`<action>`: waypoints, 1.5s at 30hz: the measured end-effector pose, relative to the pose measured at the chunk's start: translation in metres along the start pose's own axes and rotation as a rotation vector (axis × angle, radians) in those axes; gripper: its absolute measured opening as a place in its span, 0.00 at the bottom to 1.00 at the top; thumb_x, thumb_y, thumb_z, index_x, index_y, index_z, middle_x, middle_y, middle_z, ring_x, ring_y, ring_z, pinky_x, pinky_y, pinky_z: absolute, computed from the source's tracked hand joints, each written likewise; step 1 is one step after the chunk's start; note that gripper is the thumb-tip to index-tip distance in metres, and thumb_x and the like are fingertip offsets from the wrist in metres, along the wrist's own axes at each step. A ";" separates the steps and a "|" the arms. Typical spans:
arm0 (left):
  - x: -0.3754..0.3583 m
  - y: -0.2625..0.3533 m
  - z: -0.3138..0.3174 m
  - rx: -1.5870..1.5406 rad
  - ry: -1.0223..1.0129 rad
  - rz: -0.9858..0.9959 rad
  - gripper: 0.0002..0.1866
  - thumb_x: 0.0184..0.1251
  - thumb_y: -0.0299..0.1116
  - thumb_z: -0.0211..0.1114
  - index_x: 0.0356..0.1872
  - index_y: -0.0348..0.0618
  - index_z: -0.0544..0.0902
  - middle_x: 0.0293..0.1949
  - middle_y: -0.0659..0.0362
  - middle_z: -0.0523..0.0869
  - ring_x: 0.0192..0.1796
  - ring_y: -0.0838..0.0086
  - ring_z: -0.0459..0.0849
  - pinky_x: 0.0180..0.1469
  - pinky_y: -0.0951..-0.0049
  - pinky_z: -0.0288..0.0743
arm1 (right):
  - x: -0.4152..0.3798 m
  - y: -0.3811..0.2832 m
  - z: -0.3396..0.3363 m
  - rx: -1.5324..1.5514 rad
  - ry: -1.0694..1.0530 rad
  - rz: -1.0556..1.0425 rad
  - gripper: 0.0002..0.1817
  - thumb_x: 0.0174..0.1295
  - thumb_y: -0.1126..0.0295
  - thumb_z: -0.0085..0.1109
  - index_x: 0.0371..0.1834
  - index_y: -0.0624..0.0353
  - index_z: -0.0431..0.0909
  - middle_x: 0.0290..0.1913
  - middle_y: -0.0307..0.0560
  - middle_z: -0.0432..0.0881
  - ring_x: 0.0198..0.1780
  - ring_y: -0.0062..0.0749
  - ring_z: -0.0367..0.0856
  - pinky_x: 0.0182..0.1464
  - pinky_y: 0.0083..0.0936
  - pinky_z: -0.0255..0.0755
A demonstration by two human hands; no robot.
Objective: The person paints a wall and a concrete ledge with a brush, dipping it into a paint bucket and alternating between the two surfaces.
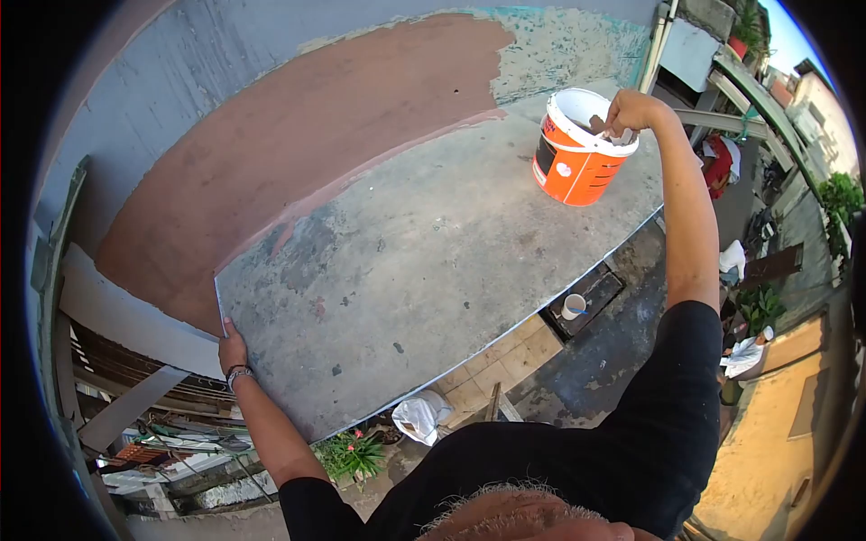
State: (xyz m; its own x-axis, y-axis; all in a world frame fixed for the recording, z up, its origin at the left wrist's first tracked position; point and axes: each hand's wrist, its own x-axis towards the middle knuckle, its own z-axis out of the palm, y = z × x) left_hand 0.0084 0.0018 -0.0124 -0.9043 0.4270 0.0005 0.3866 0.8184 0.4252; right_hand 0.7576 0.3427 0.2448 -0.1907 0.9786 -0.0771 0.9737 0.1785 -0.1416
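Observation:
An orange bucket with a white rim stands on the grey concrete slab, near its far right end. My right hand is closed at the bucket's rim, fingers pointing down into it. Something brownish shows beside the fingertips, but what they hold is too small to make out. At the slab's left end, my left hand grips the edge, with a bracelet at the wrist. Some of its fingers are hidden by the edge. Behind the slab, the wall carries a broad reddish-brown coat.
Below the slab's near edge are a white cup, a white sack and a plant with pink flowers. A person in white clothes is down at the right. Metal bars and pipes stand beyond the bucket.

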 end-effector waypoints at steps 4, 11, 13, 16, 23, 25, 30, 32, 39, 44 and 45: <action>-0.001 -0.008 -0.007 -0.002 0.021 -0.038 0.48 0.69 0.70 0.35 0.59 0.28 0.76 0.57 0.35 0.79 0.61 0.42 0.76 0.62 0.50 0.69 | 0.041 -0.030 0.036 -0.094 -0.072 0.142 0.14 0.42 0.68 0.69 0.34 0.61 0.88 0.30 0.48 0.87 0.26 0.33 0.82 0.30 0.29 0.76; 0.001 -0.010 -0.007 -0.025 0.002 0.006 0.48 0.69 0.70 0.35 0.57 0.28 0.78 0.56 0.35 0.80 0.61 0.42 0.76 0.62 0.51 0.69 | 0.014 -0.030 0.002 -0.032 -0.099 0.028 0.12 0.49 0.67 0.67 0.35 0.62 0.88 0.30 0.45 0.88 0.26 0.29 0.81 0.30 0.27 0.75; 0.004 -0.011 -0.005 -0.038 0.003 0.013 0.48 0.68 0.71 0.35 0.57 0.28 0.78 0.56 0.34 0.80 0.61 0.42 0.76 0.62 0.51 0.68 | -0.007 -0.020 -0.015 0.032 -0.044 0.020 0.11 0.55 0.65 0.64 0.34 0.60 0.88 0.29 0.40 0.87 0.24 0.23 0.79 0.27 0.23 0.72; 0.002 -0.010 -0.005 -0.043 0.013 0.009 0.48 0.68 0.71 0.35 0.57 0.27 0.78 0.56 0.34 0.79 0.61 0.42 0.76 0.63 0.52 0.68 | -0.043 0.001 -0.026 0.209 0.019 0.003 0.12 0.62 0.61 0.59 0.34 0.59 0.85 0.28 0.37 0.86 0.21 0.16 0.72 0.19 0.18 0.62; 0.000 -0.009 -0.008 -0.032 -0.010 0.031 0.49 0.68 0.71 0.35 0.58 0.27 0.77 0.57 0.34 0.79 0.62 0.42 0.75 0.63 0.52 0.67 | -0.075 0.031 -0.006 0.512 0.198 0.018 0.12 0.62 0.62 0.59 0.34 0.60 0.83 0.26 0.37 0.82 0.19 0.17 0.67 0.17 0.18 0.57; 0.011 -0.015 -0.001 -0.029 -0.017 0.019 0.48 0.68 0.71 0.36 0.59 0.28 0.76 0.58 0.35 0.79 0.62 0.42 0.75 0.63 0.51 0.67 | -0.076 0.031 -0.004 0.448 0.220 -0.020 0.13 0.61 0.62 0.63 0.37 0.61 0.84 0.27 0.39 0.83 0.21 0.18 0.69 0.21 0.20 0.62; 0.003 -0.012 -0.004 -0.060 0.006 0.032 0.48 0.68 0.70 0.37 0.61 0.29 0.75 0.59 0.35 0.78 0.62 0.43 0.76 0.63 0.51 0.68 | -0.066 0.014 0.005 0.372 0.220 -0.156 0.12 0.61 0.64 0.66 0.40 0.63 0.86 0.25 0.36 0.82 0.22 0.16 0.69 0.24 0.19 0.63; 0.002 -0.012 -0.005 -0.069 0.002 0.030 0.48 0.68 0.70 0.37 0.61 0.29 0.76 0.59 0.36 0.78 0.62 0.43 0.76 0.63 0.51 0.68 | -0.065 0.013 0.004 0.404 0.197 -0.179 0.12 0.61 0.64 0.65 0.39 0.63 0.86 0.27 0.37 0.83 0.23 0.17 0.69 0.25 0.20 0.64; -0.005 -0.008 -0.010 -0.067 0.002 0.028 0.47 0.68 0.70 0.37 0.59 0.28 0.77 0.59 0.35 0.78 0.62 0.43 0.76 0.62 0.51 0.68 | -0.082 0.027 0.006 0.807 0.279 -0.070 0.15 0.59 0.67 0.66 0.47 0.61 0.81 0.27 0.35 0.79 0.22 0.13 0.66 0.21 0.16 0.57; -0.004 -0.008 -0.009 -0.077 0.012 0.038 0.47 0.69 0.69 0.37 0.58 0.28 0.77 0.59 0.35 0.78 0.62 0.43 0.76 0.62 0.51 0.68 | -0.099 0.034 0.038 0.947 0.342 -0.054 0.22 0.55 0.69 0.70 0.52 0.63 0.76 0.27 0.34 0.76 0.20 0.13 0.64 0.19 0.14 0.53; -0.003 -0.009 -0.008 -0.075 0.011 0.033 0.47 0.69 0.69 0.37 0.59 0.28 0.77 0.59 0.35 0.78 0.62 0.43 0.76 0.62 0.51 0.68 | -0.099 0.035 0.044 0.938 0.367 -0.043 0.22 0.54 0.69 0.70 0.51 0.63 0.76 0.27 0.34 0.76 0.20 0.13 0.64 0.19 0.14 0.52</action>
State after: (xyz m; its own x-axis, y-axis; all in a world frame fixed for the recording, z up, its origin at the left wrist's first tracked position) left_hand 0.0062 -0.0099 -0.0088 -0.8931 0.4491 0.0253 0.4024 0.7726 0.4911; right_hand 0.8054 0.2472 0.2036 -0.0195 0.9724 0.2324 0.4448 0.2167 -0.8690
